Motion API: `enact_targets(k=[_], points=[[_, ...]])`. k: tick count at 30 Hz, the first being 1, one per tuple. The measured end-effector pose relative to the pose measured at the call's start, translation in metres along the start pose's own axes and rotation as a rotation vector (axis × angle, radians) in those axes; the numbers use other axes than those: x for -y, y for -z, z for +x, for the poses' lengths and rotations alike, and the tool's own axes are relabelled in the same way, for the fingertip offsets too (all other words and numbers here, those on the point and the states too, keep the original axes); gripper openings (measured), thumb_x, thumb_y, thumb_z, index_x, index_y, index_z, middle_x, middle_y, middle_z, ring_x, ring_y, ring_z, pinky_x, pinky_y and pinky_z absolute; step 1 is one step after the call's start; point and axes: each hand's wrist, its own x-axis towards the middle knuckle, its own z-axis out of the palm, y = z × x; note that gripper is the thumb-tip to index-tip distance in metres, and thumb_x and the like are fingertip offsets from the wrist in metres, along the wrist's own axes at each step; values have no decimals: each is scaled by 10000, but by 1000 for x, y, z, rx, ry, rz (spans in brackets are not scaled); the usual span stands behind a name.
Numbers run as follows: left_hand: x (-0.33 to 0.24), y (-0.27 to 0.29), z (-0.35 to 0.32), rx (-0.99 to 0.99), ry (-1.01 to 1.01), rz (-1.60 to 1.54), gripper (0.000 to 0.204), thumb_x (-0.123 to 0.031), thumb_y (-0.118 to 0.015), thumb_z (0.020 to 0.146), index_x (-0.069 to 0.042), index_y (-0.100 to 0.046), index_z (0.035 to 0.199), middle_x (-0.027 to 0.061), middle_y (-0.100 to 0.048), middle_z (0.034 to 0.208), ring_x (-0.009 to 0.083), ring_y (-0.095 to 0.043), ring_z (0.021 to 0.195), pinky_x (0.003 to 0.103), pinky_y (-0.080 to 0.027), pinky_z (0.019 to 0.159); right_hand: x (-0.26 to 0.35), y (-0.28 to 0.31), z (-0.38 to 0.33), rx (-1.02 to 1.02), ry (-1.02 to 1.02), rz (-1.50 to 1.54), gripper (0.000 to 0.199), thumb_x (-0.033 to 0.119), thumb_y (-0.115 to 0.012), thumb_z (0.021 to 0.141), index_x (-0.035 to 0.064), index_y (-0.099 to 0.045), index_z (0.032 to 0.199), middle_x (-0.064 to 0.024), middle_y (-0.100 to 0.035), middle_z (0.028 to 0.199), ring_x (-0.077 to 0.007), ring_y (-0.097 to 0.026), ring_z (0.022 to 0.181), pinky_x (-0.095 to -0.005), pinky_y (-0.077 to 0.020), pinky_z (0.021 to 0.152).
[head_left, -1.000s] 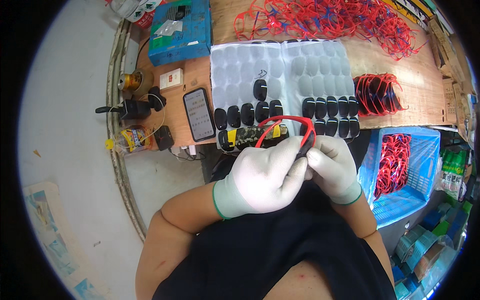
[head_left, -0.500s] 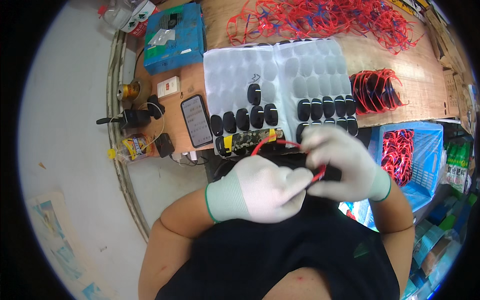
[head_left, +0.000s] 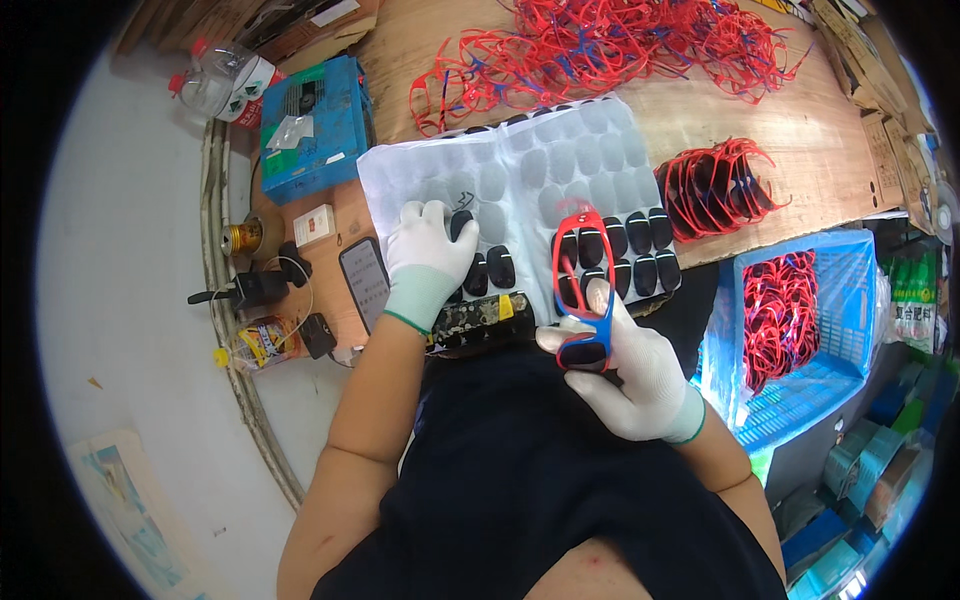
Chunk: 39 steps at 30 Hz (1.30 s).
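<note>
My right hand (head_left: 645, 385) grips a red and blue glasses frame (head_left: 603, 326) between thumb and fingers, raised in front of the near edge of the table. A dark lens (head_left: 583, 353) shows at the frame's near end. My left hand (head_left: 428, 255) reaches over a white sheet (head_left: 400, 170) that bears rows of dark lenses (head_left: 641, 234). Its thumb and forefinger close about a single dark lens (head_left: 461, 221) set above the nearest row on the left half. White gloves with green cuffs cover both hands; the left one hides some lenses.
A tangle of red and blue frames (head_left: 600, 50) lies at the back, and a row of glasses (head_left: 720, 190) stands to the right. A blue basket (head_left: 850, 300) holds more frames. A phone (head_left: 362, 280), a blue box (head_left: 330, 130) and a camouflage-patterned roll (head_left: 480, 320) lie near the sheet.
My hands were together on the red frame; now they are apart. The left has moved forward to the lens on the sheet, while the right keeps the frame, turned more upright.
</note>
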Motion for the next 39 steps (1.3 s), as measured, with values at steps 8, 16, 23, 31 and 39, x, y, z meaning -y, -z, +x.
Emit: enact_targets(k=[8, 16, 23, 31, 39], points=[[-8, 5, 0, -40, 24, 114, 498, -480, -692, 811, -48, -690, 1059, 192, -674, 1052, 346, -660, 1043, 442, -514, 940, -3, -14, 2, 0, -45, 291, 746, -199, -519, 839, 63, -224, 1472, -209, -474, 1478, -220, -674, 1035, -361, -526, 934], [44, 24, 19, -77, -57, -478, 236, -199, -730, 869, 22, -697, 944, 117, -725, 869, 163, -673, 818, 305, -532, 753, 0, -34, 1, -249, -110, 505, 455, -151, -498, 848, 14, -427, 1266, -111, -631, 1270, -153, -640, 916, -321, -533, 872], [-26, 63, -74, 605, -47, -1567, 196, -91, -708, 915, -49, -567, 1044, 23, -603, 857, 77, -536, 661, 213, -444, 607, 0, -17, 6, -121, -309, 129, 384, 4, -581, 871, 1, -472, 1239, -186, -670, 1027, -330, -704, 932, -379, -546, 819], [-30, 47, -97, 643, 60, -1768, 178, -88, -672, 952, -42, -556, 1080, 39, -582, 880, 105, -555, 677, 243, -458, 602, 3, -17, 8, -76, -430, 180, 251, 108, -687, 903, -10, -592, 1103, -112, -676, 838, -210, -711, 773, -318, -548, 721], [-33, 45, -107, 946, 112, -2082, 233, -184, -656, 982, -42, -604, 1159, 44, -639, 934, 85, -571, 720, 233, -473, 642, 9, -17, 9, 0, -338, 309, 190, 56, -497, 981, -48, -655, 961, -81, -706, 731, -147, -685, 662, -276, -550, 653]])
